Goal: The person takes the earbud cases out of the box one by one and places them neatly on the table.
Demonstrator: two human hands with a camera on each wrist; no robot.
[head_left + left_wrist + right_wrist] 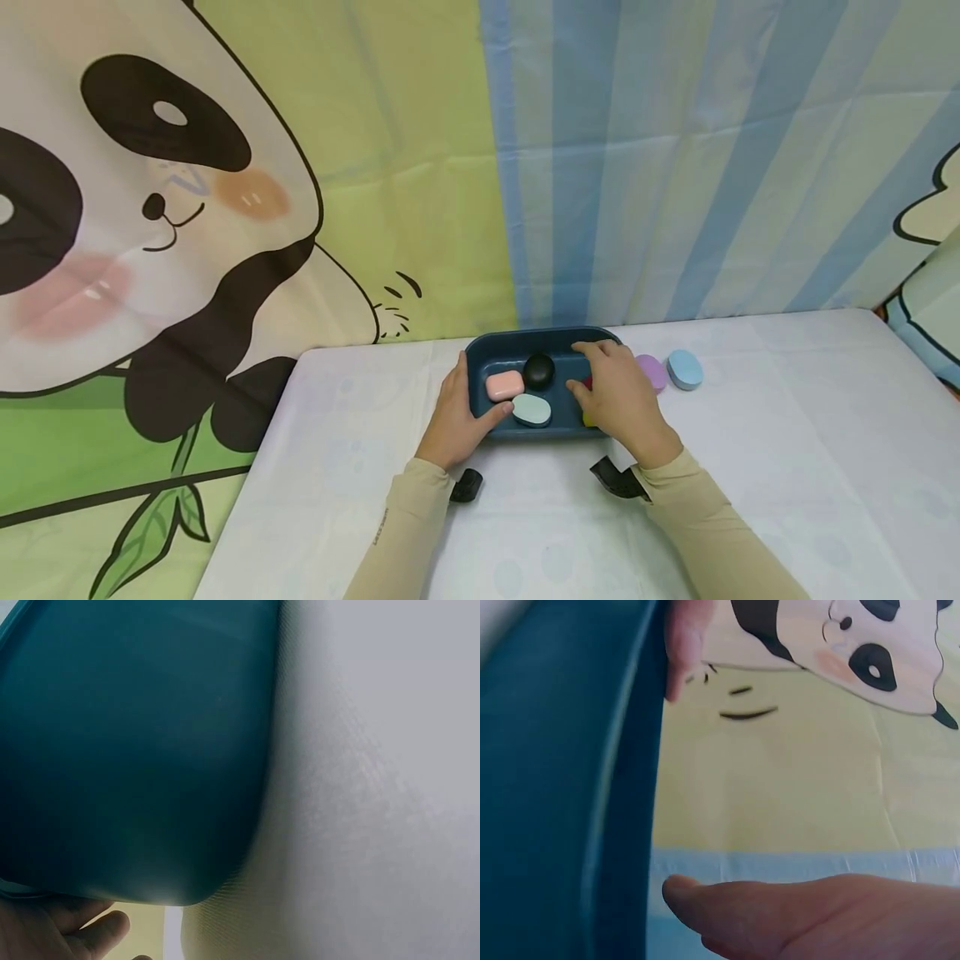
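A dark blue tray (570, 337) stands on the table near the curtain. My left hand (457, 421) holds its near left corner, the fingers along the left wall and the thumb over the near rim. In the tray lie a pink rounded block (505, 385), a black ball (538, 372) and a pale oval block (532, 410). My right hand (624, 398) hovers over the right end, thumb and forefinger apart with nothing between them. Under it, a yellow piece (588, 419) and a red one are mostly hidden. The right wrist view shows the straight thumb (727, 904) beside the tray wall.
To the right of the tray, a purple round block (652, 372) and a light blue oval block (686, 369) lie on the white-covered table (810, 450). Behind the table hangs a printed curtain (420, 167) with a panda. Black straps (617, 479) sit at the wrists.
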